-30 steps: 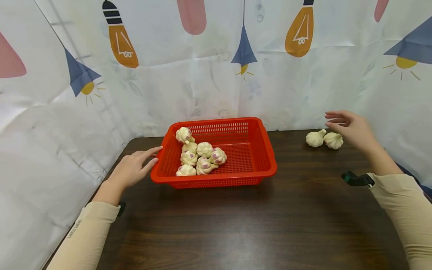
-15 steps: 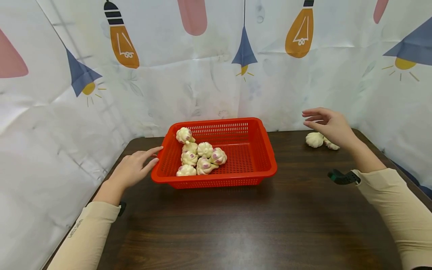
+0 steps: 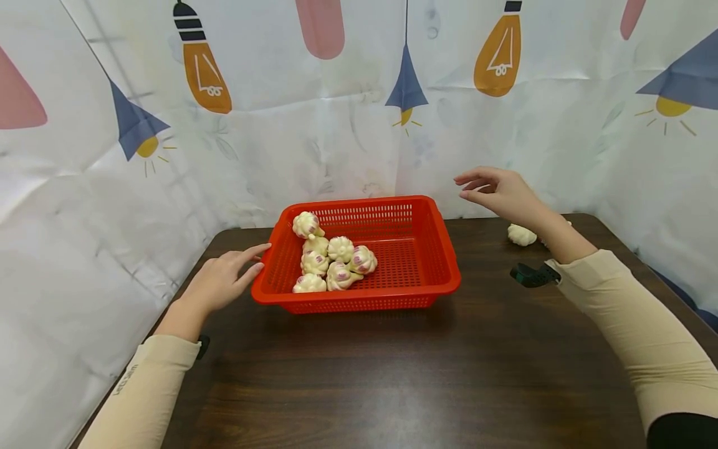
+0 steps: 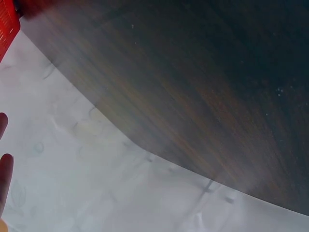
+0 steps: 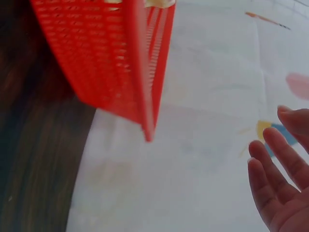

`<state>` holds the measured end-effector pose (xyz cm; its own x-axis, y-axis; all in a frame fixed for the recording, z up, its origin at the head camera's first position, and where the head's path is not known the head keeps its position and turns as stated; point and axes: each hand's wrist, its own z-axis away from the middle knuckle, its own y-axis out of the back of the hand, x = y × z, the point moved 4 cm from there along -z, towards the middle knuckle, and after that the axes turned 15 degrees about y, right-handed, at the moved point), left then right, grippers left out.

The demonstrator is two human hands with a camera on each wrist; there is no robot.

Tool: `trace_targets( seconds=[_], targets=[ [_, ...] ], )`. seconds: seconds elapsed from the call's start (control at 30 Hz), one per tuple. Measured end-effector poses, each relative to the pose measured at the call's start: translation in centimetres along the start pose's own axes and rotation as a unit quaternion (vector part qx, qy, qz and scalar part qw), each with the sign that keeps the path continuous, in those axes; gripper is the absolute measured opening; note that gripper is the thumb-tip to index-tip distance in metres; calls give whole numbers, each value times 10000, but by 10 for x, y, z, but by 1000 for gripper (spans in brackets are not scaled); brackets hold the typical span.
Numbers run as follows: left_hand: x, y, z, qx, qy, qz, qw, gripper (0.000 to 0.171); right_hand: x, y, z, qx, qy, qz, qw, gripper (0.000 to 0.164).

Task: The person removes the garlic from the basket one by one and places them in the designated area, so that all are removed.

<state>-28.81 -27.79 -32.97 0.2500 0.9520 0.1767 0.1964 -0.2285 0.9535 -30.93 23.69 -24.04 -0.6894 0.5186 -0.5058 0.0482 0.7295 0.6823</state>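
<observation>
A red plastic basket (image 3: pixel 426 291) stands at the back middle of the table, with several garlic bulbs (image 3: pixel 339 249) gathered in its left half. My left hand (image 3: pixel 220 277) rests its straight fingertips at the basket's left rim. Above the table, to the right of the basket, hovers my right hand (image 3: pixel 499 194), its fingers loosely curved with nothing between them. The right wrist view shows that hand (image 5: pixel 285 179) bare as well, beside the basket's end (image 5: pixel 140 72). A garlic bulb (image 3: pixel 521 235) lies on the table behind my right forearm; a second one there is almost hidden by the wrist.
The dark wooden table (image 3: pixel 359 374) has its back edge against a white curtain (image 3: pixel 348 143) printed with lamps and bulbs. More of the curtain hangs along the left side. A dark strap (image 3: pixel 535 275) sits at my right wrist.
My right hand has moved left and slightly up, from over the garlic bulbs on the right toward the basket, with nothing in it. The left hand has stayed at the rim.
</observation>
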Motion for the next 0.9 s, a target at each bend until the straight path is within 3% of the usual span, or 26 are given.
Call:
trace_targets(
  seconds=[0.33,0.9],
  targets=[
    [1,1,0,-36,16,30,10000,49,-17,-18,-46,-128,465,25,9988,25],
    [2,2,2,-64,16,0,10000,49,-25,-62,-91,-72,388,-874,9954,30]
  ],
)
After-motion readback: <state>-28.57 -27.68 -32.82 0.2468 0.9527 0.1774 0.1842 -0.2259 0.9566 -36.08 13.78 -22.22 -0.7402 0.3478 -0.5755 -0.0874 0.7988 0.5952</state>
